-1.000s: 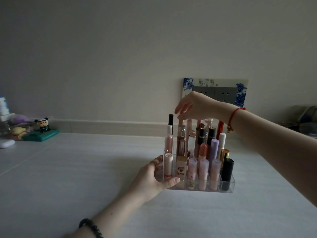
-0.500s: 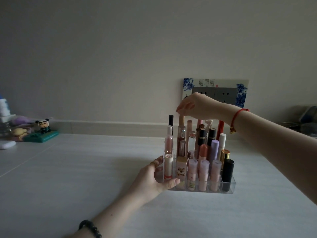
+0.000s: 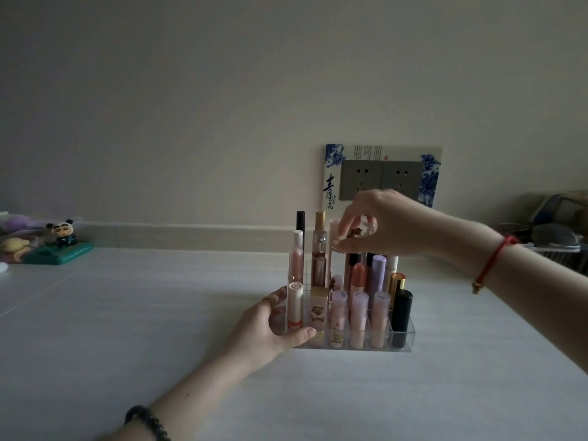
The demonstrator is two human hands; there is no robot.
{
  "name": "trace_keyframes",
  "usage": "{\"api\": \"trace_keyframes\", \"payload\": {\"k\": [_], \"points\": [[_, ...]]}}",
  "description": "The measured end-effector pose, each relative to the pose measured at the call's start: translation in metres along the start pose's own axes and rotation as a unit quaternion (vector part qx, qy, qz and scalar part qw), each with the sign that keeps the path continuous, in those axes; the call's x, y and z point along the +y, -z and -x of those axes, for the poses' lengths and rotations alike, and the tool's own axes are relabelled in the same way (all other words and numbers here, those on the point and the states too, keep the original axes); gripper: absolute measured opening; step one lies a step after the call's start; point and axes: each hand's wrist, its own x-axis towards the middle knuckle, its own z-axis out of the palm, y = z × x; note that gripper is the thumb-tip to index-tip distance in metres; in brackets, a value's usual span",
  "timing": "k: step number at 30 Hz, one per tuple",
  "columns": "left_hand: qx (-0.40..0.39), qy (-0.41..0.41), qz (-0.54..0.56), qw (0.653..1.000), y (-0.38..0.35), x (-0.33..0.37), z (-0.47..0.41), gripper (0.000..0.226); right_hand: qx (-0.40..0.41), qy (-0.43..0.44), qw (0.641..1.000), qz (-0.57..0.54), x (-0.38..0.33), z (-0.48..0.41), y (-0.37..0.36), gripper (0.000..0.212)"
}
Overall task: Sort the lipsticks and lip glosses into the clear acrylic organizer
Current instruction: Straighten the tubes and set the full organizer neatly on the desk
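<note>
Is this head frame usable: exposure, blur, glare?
Head view: dim, flat light, no blown highlights; the clear organizer shows barely any glare, its walls faint; the right hand blurs at the fingertips over the back rows; the left hand on the near-left corner is sharp; right-edge clutter is dark, indistinct.

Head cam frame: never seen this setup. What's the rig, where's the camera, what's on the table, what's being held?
No machine: a person works bare-handed, and the one camera sits on their head, looking forward and down. On the white table stands a clear acrylic organizer, its slots holding upright lipsticks and lip glosses. The left hand grips its front left corner. The right hand reaches over the back rows, fingers curled round what looks like one tube's clear ornate cap. A panda figurine sits far left; a socket plate is on the wall.
</note>
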Motion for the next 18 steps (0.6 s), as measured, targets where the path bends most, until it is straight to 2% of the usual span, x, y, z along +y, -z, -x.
{"api": "trace_keyframes", "payload": {"k": [7, 13, 15, 18], "points": [[-0.009, 0.007, -0.003, 1.000, 0.001, -0.004, -0.001, 0.059, 0.021, -0.020, 0.999, 0.031, 0.001, 0.001, -0.022, 0.031], [0.015, 0.007, -0.033, 0.999, 0.003, 0.008, 0.004, 0.097, 0.004, -0.026, 1.000, 0.015, -0.001, -0.001, -0.025, 0.027], [0.064, -0.013, -0.040, 0.997, 0.008, 0.020, 0.005, 0.091, 0.003, -0.030, 0.999, 0.010, -0.001, 0.000, -0.024, 0.027], [0.187, -0.117, -0.049, 0.974, 0.017, 0.048, 0.001, 0.058, 0.002, -0.033, 0.999, 0.003, -0.001, 0.001, -0.024, 0.029]]}}
